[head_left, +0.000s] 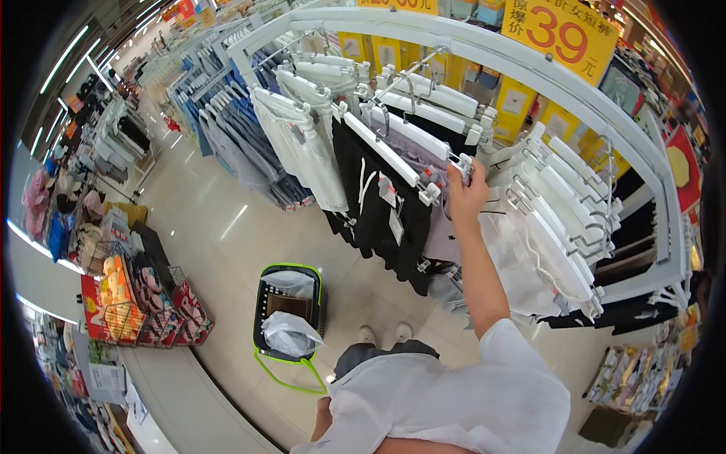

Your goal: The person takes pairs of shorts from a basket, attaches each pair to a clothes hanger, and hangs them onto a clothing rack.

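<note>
Two hands in view; right hand [469, 193] at white clothes rack [461, 34], fingers curled nearly closed about clip end of white hanger [408, 135]; hanger hangs among others on rack, lavender shorts [442, 240] below it, just beside black shorts [378, 200]; white shorts [514, 253] on other side of right arm; left hand [323, 416] low, near green handle [291, 387] of basket [320, 295], its fingers mostly hidden, cannot tell whether gripping; plastic bag [290, 333] inside basket

left hand [322, 418]: partly hidden by shirt [446, 397] | white tag [395, 227]: print too small | top yellow sign [397, 4]: cut off
</note>
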{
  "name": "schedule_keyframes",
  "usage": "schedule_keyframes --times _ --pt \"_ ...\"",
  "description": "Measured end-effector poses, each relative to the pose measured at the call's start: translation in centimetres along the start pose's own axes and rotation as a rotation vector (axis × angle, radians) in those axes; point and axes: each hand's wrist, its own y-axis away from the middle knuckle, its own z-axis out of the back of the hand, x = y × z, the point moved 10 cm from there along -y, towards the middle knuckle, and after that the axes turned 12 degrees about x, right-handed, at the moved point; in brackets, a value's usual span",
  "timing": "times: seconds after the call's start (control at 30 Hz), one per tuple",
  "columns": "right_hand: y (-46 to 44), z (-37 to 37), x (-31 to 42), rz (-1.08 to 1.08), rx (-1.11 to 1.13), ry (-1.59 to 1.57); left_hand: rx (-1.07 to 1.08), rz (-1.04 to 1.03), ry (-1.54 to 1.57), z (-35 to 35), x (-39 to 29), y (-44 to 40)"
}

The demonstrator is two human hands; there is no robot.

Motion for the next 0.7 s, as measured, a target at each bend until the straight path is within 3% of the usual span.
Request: schedule_keyframes --times 0.2,0.27,0.33,0.4,0.47,0.63,0.7 --pt "0.0 -0.8 -2.0 -0.085 0.095 -0.07 -0.039 0.029 -0.028 1.0 2.6 1.7" --pt "1.1 -0.9 -3.6 -0.078 0.061 -0.278 -0.04 0.043 -0.038 1.2 4.4 1.8" --pt "3.0 -1.3 -5.8 -0.093 0.128 -0.287 -0.04 0.054 -0.042 1.4 2.6 1.6" --pt "5.6 -0.6 -7.0 -0.1 0.13 -0.174 -0.043 0.073 -0.031 1.9 2.2 1.6" --pt "8.9 -0.2 -10.0 -0.348 0.169 -0.038 -0.058 0.105 0.0 2.2 4.8 2.6" --pt "17.1 0.3 -15.3 -0.401 0.288 0.125 -0.162 0.074 -0.063 3.9 4.5 0.4" --pt "19.3 0.0 -16.7 -0.408 0.367 0.175 -0.158 0.072 0.125 3.5 2.4 1.2"
